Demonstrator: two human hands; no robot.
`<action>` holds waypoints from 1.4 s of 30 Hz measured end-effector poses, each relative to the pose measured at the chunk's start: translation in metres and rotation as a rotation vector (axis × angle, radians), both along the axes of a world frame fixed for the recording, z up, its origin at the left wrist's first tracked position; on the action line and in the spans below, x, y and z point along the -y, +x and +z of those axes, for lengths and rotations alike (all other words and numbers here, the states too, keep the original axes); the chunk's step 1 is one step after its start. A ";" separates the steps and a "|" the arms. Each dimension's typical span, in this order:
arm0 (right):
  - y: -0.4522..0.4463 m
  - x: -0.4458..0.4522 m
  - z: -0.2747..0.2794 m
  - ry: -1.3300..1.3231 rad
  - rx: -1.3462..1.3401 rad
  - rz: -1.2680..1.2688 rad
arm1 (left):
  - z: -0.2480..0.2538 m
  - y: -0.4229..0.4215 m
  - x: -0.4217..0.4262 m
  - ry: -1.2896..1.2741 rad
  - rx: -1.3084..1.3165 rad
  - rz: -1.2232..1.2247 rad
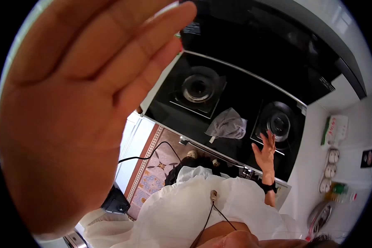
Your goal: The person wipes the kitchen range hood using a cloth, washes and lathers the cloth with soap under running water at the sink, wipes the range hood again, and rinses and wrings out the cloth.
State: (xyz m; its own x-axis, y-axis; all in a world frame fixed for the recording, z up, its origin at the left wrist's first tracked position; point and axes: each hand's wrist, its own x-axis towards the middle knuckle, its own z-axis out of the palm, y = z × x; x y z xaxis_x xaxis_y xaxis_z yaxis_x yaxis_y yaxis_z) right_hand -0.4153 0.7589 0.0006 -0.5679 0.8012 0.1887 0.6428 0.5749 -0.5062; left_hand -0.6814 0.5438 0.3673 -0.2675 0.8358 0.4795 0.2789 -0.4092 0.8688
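My left hand is raised very close to the camera, palm showing and fingers stretched out, holding nothing. It hides much of the left side of the view. Over the front edge of the right burner, my right hand has its fingers apart and nothing in it; whether it touches the burner I cannot tell. A crumpled grey cloth or bag lies on the black cooktop, between the right burner and the left burner.
A dark glossy hood or panel rises behind the cooktop. Along the right stand a green-and-white box, several small jars, a bottle and a round metal lid or pan. A black cable crosses above the patterned floor.
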 end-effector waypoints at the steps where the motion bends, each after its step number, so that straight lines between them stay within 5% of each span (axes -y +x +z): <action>1: 0.000 0.003 0.003 -0.012 0.014 -0.017 | -0.001 -0.005 -0.007 -0.002 0.024 -0.047; 3: -0.001 0.008 0.008 -0.029 0.028 -0.055 | -0.005 -0.015 -0.027 -0.027 0.150 -0.162; 6: 0.002 0.021 0.013 -0.069 0.063 -0.133 | -0.044 -0.024 -0.055 -0.106 0.825 -0.212; 9: 0.004 0.034 0.016 -0.126 0.100 -0.216 | -0.160 -0.057 -0.080 -0.262 0.349 -0.205; 12: 0.005 0.046 0.016 -0.149 0.110 -0.252 | -0.282 -0.062 -0.113 -0.737 -0.020 -0.284; 13: 0.001 0.051 0.018 -0.153 0.117 -0.250 | -0.354 -0.061 -0.120 -0.743 -0.084 -0.266; 15: -0.011 0.060 0.026 -0.155 0.137 -0.261 | -0.408 -0.048 -0.132 -0.693 -0.416 -0.325; 18: -0.024 0.068 0.024 -0.141 0.156 -0.258 | -0.448 -0.011 -0.140 -0.451 -0.900 -0.208; 21: -0.040 0.079 0.027 -0.168 0.180 -0.259 | -0.439 0.004 -0.152 -0.417 -1.117 -0.147; 24: -0.041 0.076 0.015 -0.259 0.129 -0.215 | -0.483 0.006 -0.182 -0.489 -0.971 -0.277; 28: -0.030 0.051 0.002 -0.223 0.074 -0.148 | -0.475 -0.004 -0.195 -0.493 -0.546 -0.202; 29: -0.028 0.045 0.002 -0.151 0.052 -0.117 | -0.424 -0.006 -0.196 -0.730 -0.189 -0.250; 30: -0.024 0.040 0.004 -0.189 0.031 -0.109 | -0.432 -0.011 -0.208 -0.919 0.003 -0.263; 32: -0.013 0.025 0.008 -0.257 0.000 -0.100 | -0.425 -0.017 -0.214 -0.669 1.073 -0.469; 33: -0.004 0.016 0.004 -0.221 0.050 -0.087 | -0.417 -0.025 -0.216 -0.496 1.214 -0.536; 34: 0.006 0.008 -0.001 -0.192 0.058 -0.075 | -0.374 -0.030 -0.216 -0.379 1.287 -0.586; 38: 0.033 -0.022 -0.008 -0.168 0.098 -0.080 | -0.343 -0.114 -0.239 -0.014 1.287 -0.590; 40: 0.044 -0.030 -0.014 -0.139 0.164 -0.090 | -0.260 -0.136 -0.243 0.106 1.251 -0.217; 42: 0.039 -0.026 -0.004 -0.161 0.175 -0.124 | -0.217 -0.176 -0.250 0.220 1.173 -0.118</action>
State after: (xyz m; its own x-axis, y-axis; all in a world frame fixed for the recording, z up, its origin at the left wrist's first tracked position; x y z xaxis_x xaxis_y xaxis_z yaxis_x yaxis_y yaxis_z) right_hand -0.3764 0.7846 -0.0030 -0.4767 0.8782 -0.0395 0.7891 0.4076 -0.4596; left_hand -0.8574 0.7935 0.1502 -0.5640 0.8154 0.1304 -0.6853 -0.5503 0.4771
